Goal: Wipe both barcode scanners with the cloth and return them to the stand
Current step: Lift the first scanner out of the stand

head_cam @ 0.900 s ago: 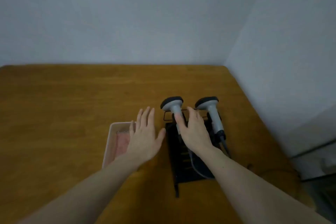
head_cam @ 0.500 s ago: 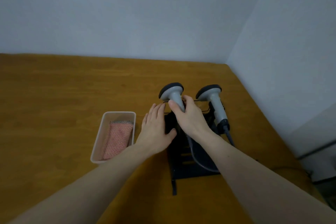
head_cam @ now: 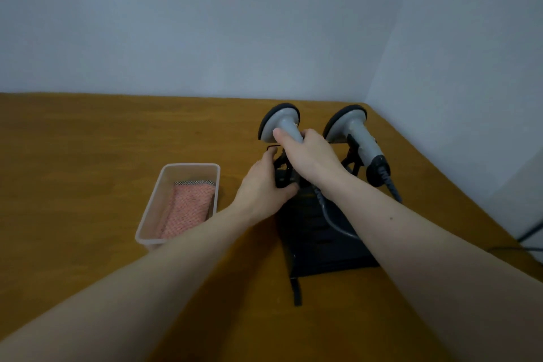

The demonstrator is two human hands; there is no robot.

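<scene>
while the left hand (head_cam: 261,182) grips the stand (head_cam: 320,232), the right hand (head_cam: 311,156) wraps the left scanner (head_cam: 279,123).

No text, label, brand, number or sign can be read anywhere in the frame.
</scene>
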